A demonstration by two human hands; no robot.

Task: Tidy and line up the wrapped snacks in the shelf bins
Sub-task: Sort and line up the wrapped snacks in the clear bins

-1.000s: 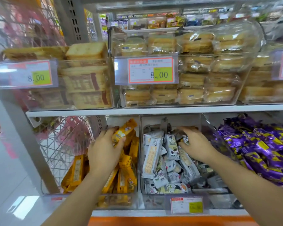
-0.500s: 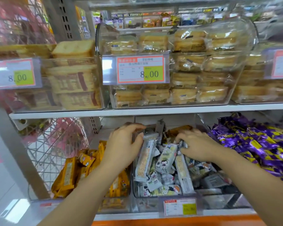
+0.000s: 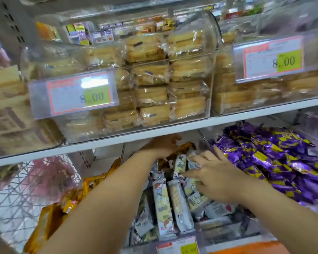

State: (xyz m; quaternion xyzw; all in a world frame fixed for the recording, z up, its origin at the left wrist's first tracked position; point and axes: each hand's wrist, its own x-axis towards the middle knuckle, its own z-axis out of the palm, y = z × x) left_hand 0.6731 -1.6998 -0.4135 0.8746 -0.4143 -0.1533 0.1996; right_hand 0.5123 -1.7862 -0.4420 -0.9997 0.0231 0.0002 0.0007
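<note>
Mid bin [image 3: 228, 230]: white snack packs [image 3: 162, 200] lie jumbled, a few on end. R hand [image 3: 215, 178] is spread flat on the pile, prob. steadying it. L hand [image 3: 162, 145] is at the back by an orange packet [image 3: 183, 148], likely a stray; fingers blurred, can't tell grip.

Person's arms were recorded in the head view; left forearm [image 3: 108, 198] was bare along its whole visible length, from lower frame edge to wrist; right forearm [image 3: 283, 222] was likewise bare to the frame edge; left hand [image 3: 162, 145] was bare, its outline smeared by blur; right hand [image 3: 215, 178] was bare, knuckles distinct; fingernail detail could not be resolved.
</note>
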